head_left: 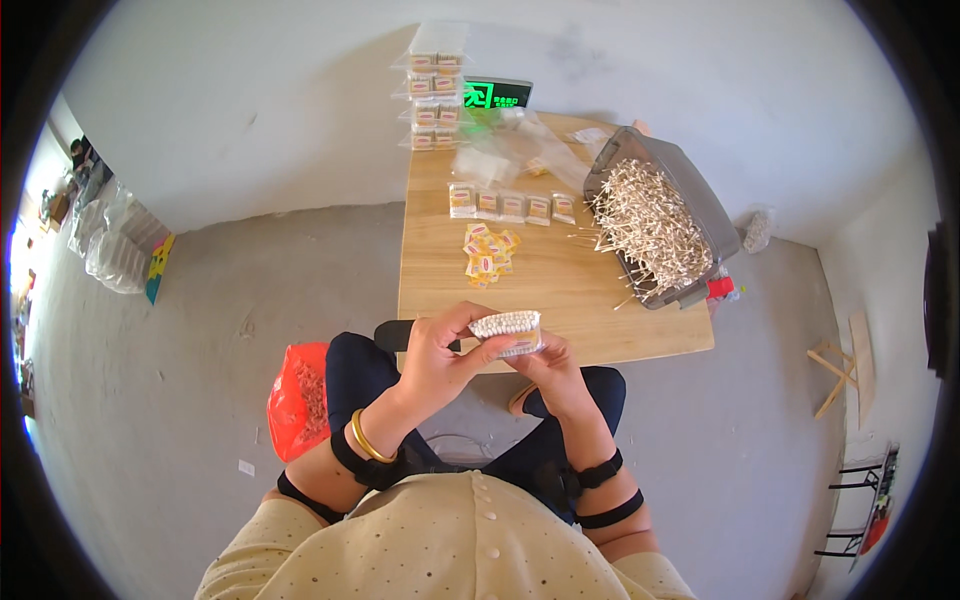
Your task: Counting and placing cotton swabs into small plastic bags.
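Observation:
Between my two hands is a small pack of cotton swabs [508, 325], its white tips facing up in tight rows and a yellowish label on its near side. My left hand [440, 350] grips its left end, the thumb across the near face. At the right end, my right hand [556, 372] pinches it with bent fingers. The pack is held above the table's front edge. Beyond it lies a loose pile of yellow-and-white label cards [488, 253]. Farther back, several filled swab packs [512, 207] stand in a row.
A grey plastic bin [700, 190] heaped with loose cotton swabs [655, 225] lies tilted at the wooden table's [580, 320] right. Bagged packs [436, 100] are stacked at the back left, beside a green exit sign [497, 94] and clear plastic bags [490, 160]. A red bag [290, 405] sits by my left leg.

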`<move>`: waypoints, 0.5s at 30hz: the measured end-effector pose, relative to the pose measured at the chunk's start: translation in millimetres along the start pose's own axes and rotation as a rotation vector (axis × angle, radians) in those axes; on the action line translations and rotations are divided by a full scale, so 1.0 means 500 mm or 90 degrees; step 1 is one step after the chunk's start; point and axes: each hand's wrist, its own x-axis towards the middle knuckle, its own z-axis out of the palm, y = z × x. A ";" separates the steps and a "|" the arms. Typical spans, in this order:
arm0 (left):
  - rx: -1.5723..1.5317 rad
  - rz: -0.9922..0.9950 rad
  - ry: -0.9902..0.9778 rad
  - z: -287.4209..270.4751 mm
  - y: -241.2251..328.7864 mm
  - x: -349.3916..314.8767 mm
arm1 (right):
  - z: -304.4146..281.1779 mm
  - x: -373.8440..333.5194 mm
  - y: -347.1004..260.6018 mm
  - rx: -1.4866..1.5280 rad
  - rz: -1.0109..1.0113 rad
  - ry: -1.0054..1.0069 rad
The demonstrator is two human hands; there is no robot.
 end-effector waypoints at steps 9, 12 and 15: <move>0.038 0.070 0.016 0.007 0.014 0.000 | 0.004 0.004 -0.010 0.023 0.057 -0.029; 0.041 0.096 0.027 0.008 0.007 0.000 | 0.007 0.003 -0.013 0.049 0.057 -0.033; 0.060 0.104 0.027 0.008 0.003 0.000 | 0.010 0.006 -0.015 0.057 0.057 -0.026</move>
